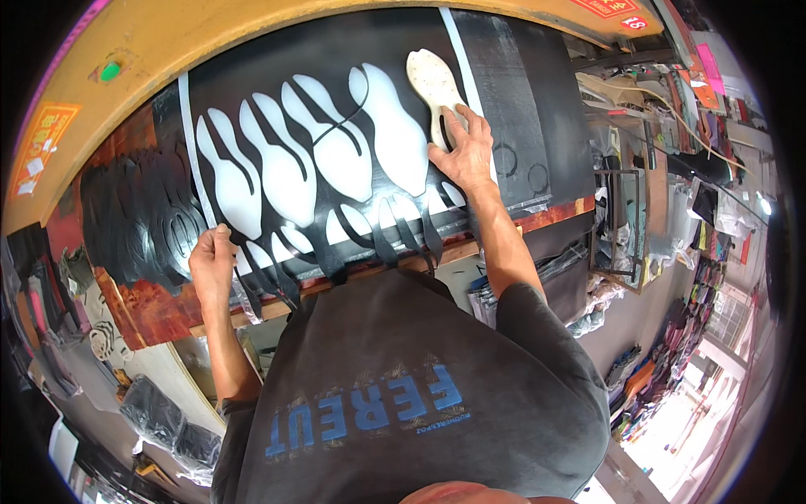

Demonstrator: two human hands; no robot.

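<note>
A black sheet (378,59) lies on the cutting table with several sole-shaped holes cut out of it, showing white underneath. A pale sole-shaped cutting die (432,84) rests on the sheet at the upper right of the cut-outs. My right hand (463,151) lies on the die's lower end, fingers spread over it and the sheet. At the near left edge my left hand (212,260) pinches the thin black strips (277,277) of the sheet's cut border.
Black offcut scraps (138,223) pile up on the reddish table top (151,307) to the left. A wooden press beam (252,38) curves across the back. At the right stand shelves with stacked materials (672,126).
</note>
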